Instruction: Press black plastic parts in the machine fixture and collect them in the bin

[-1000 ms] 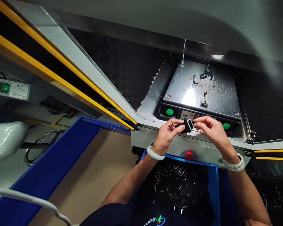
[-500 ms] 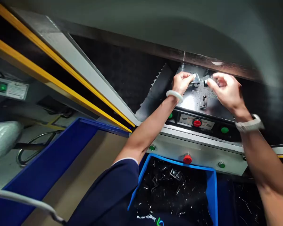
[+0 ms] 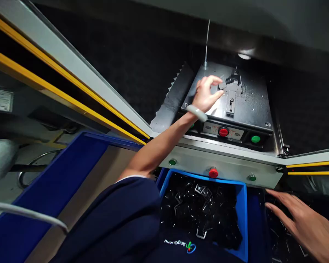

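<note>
My left hand [image 3: 207,94] is over the metal fixture plate [image 3: 246,113], thumb and fingers apart, with nothing gripped between them. Just beyond its fingertips, a small shiny piece [image 3: 222,84] sits at the black ribbed clamp-like part [image 3: 231,79] on the plate; whether the fingertips touch it I cannot tell. A small slotted metal block [image 3: 230,106] is fixed nearer the plate's front. Low at the right, my right hand [image 3: 304,221] reaches over a heap of dark, glossy parts [image 3: 286,241], its fingers stretched and apart, holding nothing visible.
Below the machine front stands a blue bin [image 3: 244,219] of black bent metal pieces. Red buttons [image 3: 223,132] and green buttons [image 3: 255,139] line the front. A toothed metal sheet [image 3: 171,96] lies left of the plate; yellow-edged frames [image 3: 71,78] flank the opening.
My right hand has left the clamp-like part and dropped to the lower right. My left hand has let go of the small shiny piece and its fingers have opened. The view has shifted slightly.
</note>
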Action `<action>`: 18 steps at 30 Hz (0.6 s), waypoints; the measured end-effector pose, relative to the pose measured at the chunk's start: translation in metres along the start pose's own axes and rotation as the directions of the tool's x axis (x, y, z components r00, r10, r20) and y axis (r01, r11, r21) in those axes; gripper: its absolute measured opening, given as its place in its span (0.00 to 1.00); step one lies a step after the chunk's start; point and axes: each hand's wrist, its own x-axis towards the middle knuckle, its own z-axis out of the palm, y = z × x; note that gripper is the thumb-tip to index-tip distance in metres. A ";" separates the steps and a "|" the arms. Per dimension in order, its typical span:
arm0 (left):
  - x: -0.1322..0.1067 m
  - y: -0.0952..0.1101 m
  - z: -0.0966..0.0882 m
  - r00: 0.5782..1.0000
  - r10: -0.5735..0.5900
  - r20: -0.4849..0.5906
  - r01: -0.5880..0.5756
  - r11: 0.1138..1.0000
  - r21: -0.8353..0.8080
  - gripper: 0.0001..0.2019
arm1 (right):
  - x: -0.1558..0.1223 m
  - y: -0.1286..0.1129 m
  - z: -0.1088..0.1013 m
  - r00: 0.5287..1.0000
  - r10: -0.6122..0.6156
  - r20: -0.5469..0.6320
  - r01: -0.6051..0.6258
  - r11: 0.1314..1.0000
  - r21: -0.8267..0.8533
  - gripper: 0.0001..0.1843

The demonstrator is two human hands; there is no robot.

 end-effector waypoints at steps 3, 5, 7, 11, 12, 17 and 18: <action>-0.108 0.010 -0.050 0.997 -0.080 -0.010 0.080 0.996 0.042 0.07 | 0.033 -0.009 0.028 0.990 -0.060 0.126 0.061 0.998 -0.001 0.26; -0.171 0.009 -0.080 0.990 -0.140 -0.028 0.142 0.980 0.137 0.08 | 0.051 -0.004 0.046 0.991 -0.050 0.125 0.049 0.999 0.010 0.24; -0.215 -0.003 -0.103 0.982 -0.189 0.017 0.179 0.954 0.240 0.09 | 0.061 0.006 0.059 0.991 -0.044 0.128 0.039 0.998 0.046 0.22; -0.244 -0.043 -0.138 0.920 -0.292 0.260 0.160 0.888 0.430 0.17 | 0.065 0.019 0.068 0.988 -0.045 0.150 0.032 0.995 0.091 0.17; -0.243 -0.051 -0.143 0.899 -0.307 0.313 0.140 0.877 0.460 0.19 | 0.065 0.019 0.069 0.988 -0.031 0.150 0.020 0.997 0.076 0.15; -0.241 -0.055 -0.146 0.887 -0.307 0.345 0.053 0.810 0.584 0.18 | 0.062 0.009 0.074 0.996 0.072 0.044 -0.067 0.993 -0.095 0.12; -0.245 -0.054 -0.144 0.901 -0.304 0.310 0.064 0.799 0.598 0.19 | 0.058 0.007 0.077 0.999 0.051 0.012 -0.049 0.991 -0.127 0.14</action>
